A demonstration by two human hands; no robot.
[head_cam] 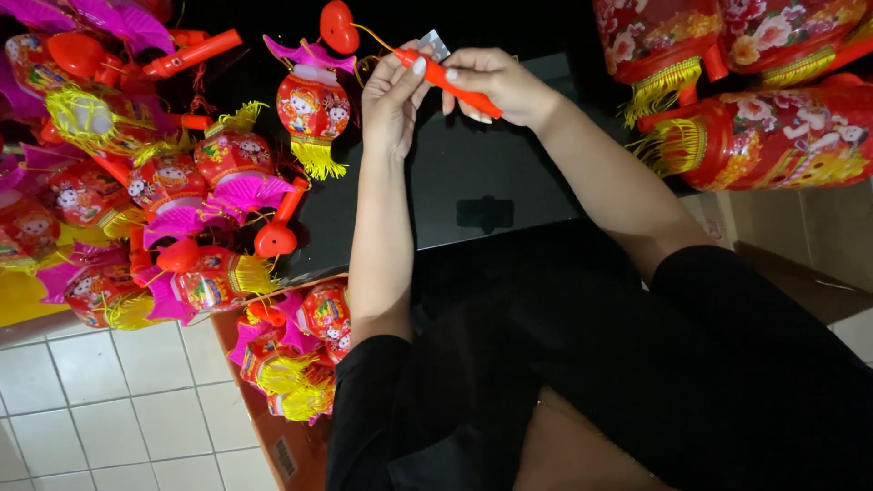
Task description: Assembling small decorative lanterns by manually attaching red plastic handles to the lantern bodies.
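Pale square floor tiles (pixel 100 400) fill the lower left, and a dark, flat work surface (pixel 491 173) lies ahead of the seated person in black clothing. Over that surface both hands meet. The right hand (pixel 496 84) has its fingers closed around a slim orange-red plastic stick handle (pixel 450 84), thumb on top and nails showing below. The left hand (pixel 393 95) pinches the same handle at its upper left end with thumb and fingertips curled. The handle's long axis runs diagonally, from lower right inside the right fist up to the upper left, where a thin gold wire (pixel 368 35) leads to a red heart-shaped plastic piece (pixel 338 25). A small grey tab (pixel 435 43) shows just behind the left fingertips.

Just left of the hands lies a small red paper lantern with yellow fringe and a pink fan top (pixel 313 105). Many similar lanterns (pixel 136 191) are heaped further left. An open brown cardboard box (pixel 273 427), with a small pale label on its side, holds more. Larger red floral lanterns with gold tassels (pixel 764 100) lie at the upper right.
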